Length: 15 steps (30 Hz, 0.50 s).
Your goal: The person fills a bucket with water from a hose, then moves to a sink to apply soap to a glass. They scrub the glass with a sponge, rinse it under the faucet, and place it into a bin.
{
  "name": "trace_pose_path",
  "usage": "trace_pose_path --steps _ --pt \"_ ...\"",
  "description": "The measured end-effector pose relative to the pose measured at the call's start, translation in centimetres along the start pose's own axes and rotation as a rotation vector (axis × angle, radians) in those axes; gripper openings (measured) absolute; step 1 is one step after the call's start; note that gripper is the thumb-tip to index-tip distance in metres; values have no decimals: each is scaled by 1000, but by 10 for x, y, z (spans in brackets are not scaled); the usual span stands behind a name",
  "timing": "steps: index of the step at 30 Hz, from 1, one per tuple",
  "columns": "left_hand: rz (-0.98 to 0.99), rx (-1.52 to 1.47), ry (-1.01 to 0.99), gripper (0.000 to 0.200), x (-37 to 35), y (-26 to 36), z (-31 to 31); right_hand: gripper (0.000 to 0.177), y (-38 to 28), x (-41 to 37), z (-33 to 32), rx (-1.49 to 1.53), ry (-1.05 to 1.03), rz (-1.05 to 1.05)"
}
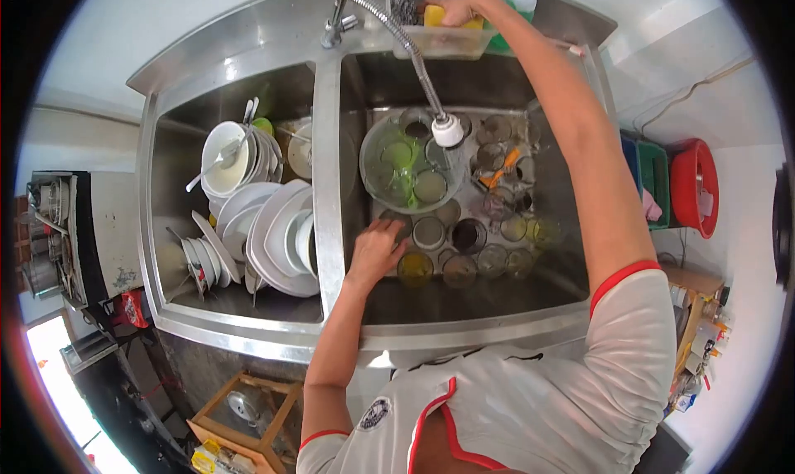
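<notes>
My right hand [458, 9] reaches into a clear plastic tub [443, 43] on the sink's back ledge. Its fingers close on a yellow sponge [434, 15], beside a dark wire scourer [403, 6]. Down in the right basin, my left hand [377, 250] has its fingers curled at a drinking glass [395, 219], which they partly cover. A clear round bowl [370, 180] holds several glasses and green, sudsy water. Around it stand more glasses, some with dark or yellow liquid, such as a dark one [469, 236].
A flexible faucet [426, 81] hangs over the bowl, its white head [447, 131] running water. The left basin holds stacked white plates [277, 238] and bowls [225, 159] with cutlery. A steel divider [329, 184] separates the basins. Red [694, 188] and green bins stand at right.
</notes>
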State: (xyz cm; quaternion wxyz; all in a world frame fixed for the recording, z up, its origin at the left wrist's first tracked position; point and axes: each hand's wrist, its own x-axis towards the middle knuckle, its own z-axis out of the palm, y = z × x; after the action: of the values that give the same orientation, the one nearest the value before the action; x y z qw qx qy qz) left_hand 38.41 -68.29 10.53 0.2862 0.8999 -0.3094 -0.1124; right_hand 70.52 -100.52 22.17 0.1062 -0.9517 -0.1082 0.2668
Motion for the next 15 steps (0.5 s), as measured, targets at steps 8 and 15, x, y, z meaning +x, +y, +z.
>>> trace_pose_path --steps 8,15 --pt "-39 -11 1 27 2 -3 1 84 5 21 2 -97 87 28" --pt "-32 2 40 26 3 -2 1 77 -15 -5 -6 17 97 118"
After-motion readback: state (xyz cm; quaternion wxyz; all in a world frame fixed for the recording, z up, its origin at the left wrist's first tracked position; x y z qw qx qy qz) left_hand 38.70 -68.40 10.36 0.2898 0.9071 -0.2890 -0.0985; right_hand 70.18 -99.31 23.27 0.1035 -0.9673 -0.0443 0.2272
